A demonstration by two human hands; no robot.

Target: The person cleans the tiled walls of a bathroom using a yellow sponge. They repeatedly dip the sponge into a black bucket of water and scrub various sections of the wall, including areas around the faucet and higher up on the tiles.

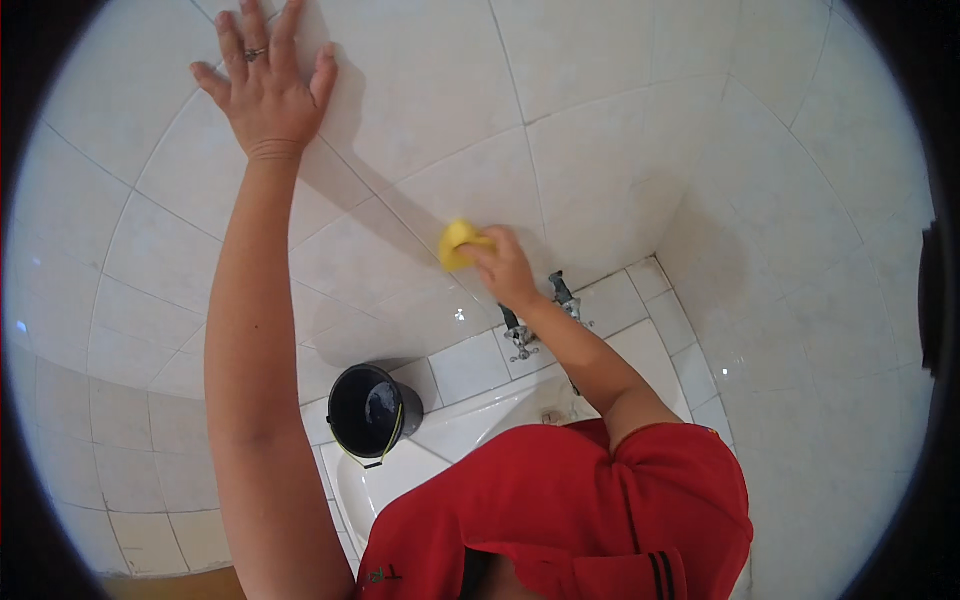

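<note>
My left hand (265,95) lies flat against the pale tiled wall (420,90) at the upper left, fingers spread, with a ring on one of them. Lower and to the right, my right hand (505,268) grips a yellow cloth (460,243) and presses it to the same wall. The cloth is bunched and slightly blurred, and part of it is covered by the fingers. Just below my right wrist are the bath taps (520,338), metal with dark pipework, partly hidden by my forearm.
A black bucket (350,410) with a thin wire handle stands on the tiled ledge at the bath's left corner, holding what looks like water. The white bathtub (400,470) lies below, largely covered by my red top. Another tiled wall (800,300) rises on the right.
</note>
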